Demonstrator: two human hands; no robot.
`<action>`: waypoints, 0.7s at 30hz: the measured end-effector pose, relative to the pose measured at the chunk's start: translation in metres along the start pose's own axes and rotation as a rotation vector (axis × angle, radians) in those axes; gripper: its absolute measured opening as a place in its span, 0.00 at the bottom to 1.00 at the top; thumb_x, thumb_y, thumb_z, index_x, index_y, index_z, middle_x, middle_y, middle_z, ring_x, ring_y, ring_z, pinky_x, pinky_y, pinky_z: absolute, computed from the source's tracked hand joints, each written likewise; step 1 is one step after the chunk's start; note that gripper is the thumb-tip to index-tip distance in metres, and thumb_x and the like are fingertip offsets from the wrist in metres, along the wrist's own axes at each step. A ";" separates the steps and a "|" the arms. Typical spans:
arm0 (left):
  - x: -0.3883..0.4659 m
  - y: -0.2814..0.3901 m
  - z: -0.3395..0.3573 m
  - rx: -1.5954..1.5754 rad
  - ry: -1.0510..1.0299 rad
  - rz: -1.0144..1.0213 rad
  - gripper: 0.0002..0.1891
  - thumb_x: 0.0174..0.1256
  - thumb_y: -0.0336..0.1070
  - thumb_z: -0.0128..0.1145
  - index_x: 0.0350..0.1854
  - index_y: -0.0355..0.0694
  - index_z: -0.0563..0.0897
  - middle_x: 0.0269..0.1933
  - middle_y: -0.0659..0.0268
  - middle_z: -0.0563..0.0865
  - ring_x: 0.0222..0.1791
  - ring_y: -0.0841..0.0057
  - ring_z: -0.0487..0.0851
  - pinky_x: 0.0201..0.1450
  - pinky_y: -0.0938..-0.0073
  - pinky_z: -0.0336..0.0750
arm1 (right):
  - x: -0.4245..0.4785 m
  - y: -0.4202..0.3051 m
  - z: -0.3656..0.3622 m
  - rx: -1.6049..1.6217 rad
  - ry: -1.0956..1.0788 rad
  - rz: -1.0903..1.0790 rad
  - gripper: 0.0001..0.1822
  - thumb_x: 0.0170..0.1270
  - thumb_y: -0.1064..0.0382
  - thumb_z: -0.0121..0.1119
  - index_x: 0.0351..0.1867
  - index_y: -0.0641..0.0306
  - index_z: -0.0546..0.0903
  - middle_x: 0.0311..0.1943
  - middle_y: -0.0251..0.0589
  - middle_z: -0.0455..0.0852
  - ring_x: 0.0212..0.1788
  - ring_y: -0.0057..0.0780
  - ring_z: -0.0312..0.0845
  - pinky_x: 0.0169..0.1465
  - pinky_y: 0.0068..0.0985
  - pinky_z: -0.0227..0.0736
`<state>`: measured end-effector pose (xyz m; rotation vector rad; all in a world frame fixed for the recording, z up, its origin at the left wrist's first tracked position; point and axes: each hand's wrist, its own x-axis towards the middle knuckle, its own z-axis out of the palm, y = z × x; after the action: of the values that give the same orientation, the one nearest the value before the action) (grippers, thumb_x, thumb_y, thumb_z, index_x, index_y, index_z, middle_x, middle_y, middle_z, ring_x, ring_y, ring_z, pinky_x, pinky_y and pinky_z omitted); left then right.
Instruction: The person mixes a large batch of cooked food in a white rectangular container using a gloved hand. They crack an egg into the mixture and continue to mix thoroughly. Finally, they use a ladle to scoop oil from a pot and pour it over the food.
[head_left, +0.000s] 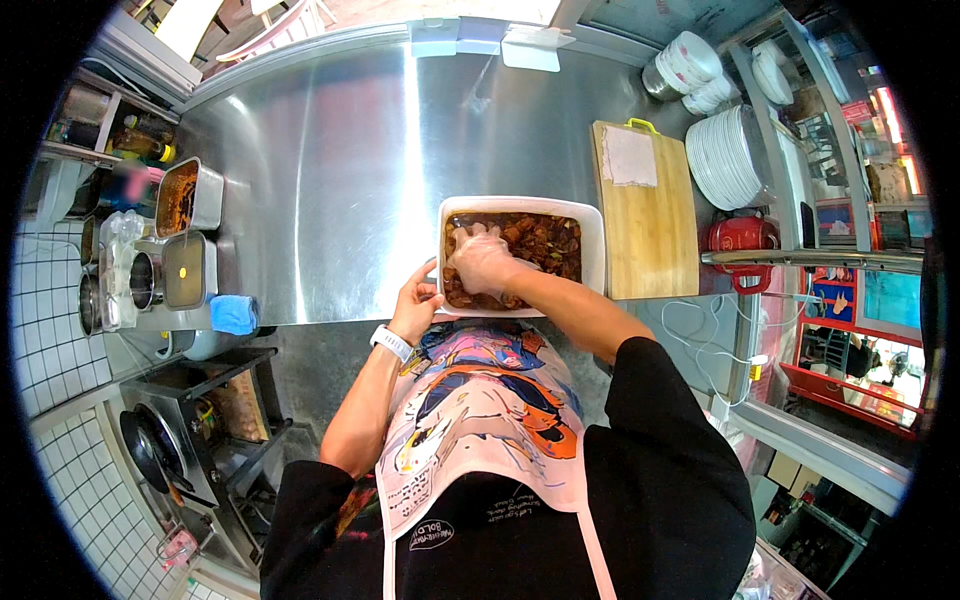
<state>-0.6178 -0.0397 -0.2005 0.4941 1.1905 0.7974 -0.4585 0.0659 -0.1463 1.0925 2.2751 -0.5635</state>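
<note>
A white rectangular tub (596, 240) stands at the near edge of the steel counter (352, 172). Dark brown sauce and chunks of what looks like marinated meat (551, 244) fill much of it. My left hand (417, 304), bare and with a white watch on the wrist, holds the tub's left side near the front corner. Inside the tub, my right hand (484, 259) wears a clear plastic glove and presses into the left part of the food. Its fingertips are partly sunk, so whether they grip a piece is hidden.
Right of the tub lies a wooden cutting board (649, 232) with a folded cloth (628, 156) on it. Beyond are stacked white plates (726, 157), bowls (682, 64) and a red appliance (742, 236). Steel food pans (214, 199) and a blue cloth (233, 313) sit at left.
</note>
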 end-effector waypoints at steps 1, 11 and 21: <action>0.003 -0.005 -0.004 0.013 -0.012 0.014 0.37 0.67 0.11 0.50 0.77 0.49 0.68 0.39 0.69 0.79 0.39 0.76 0.83 0.47 0.57 0.92 | -0.007 0.003 0.002 -0.081 0.027 -0.065 0.24 0.57 0.60 0.67 0.55 0.70 0.86 0.63 0.53 0.76 0.68 0.57 0.69 0.71 0.54 0.64; 0.000 0.002 -0.003 -0.005 -0.040 0.001 0.38 0.68 0.11 0.49 0.79 0.48 0.64 0.39 0.68 0.82 0.39 0.71 0.87 0.50 0.55 0.91 | -0.072 0.082 0.030 -0.295 0.282 -0.446 0.11 0.58 0.62 0.62 0.37 0.56 0.93 0.58 0.42 0.84 0.74 0.56 0.64 0.81 0.56 0.47; -0.001 0.006 0.001 0.019 -0.016 -0.027 0.39 0.68 0.10 0.48 0.78 0.51 0.65 0.40 0.67 0.79 0.43 0.70 0.86 0.49 0.52 0.92 | -0.039 0.017 0.025 0.216 0.426 -0.336 0.22 0.56 0.53 0.68 0.54 0.52 0.88 0.62 0.43 0.83 0.68 0.47 0.74 0.74 0.49 0.60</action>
<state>-0.6190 -0.0364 -0.1952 0.4979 1.1890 0.7583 -0.4169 0.0384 -0.1429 1.0083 2.8545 -0.7850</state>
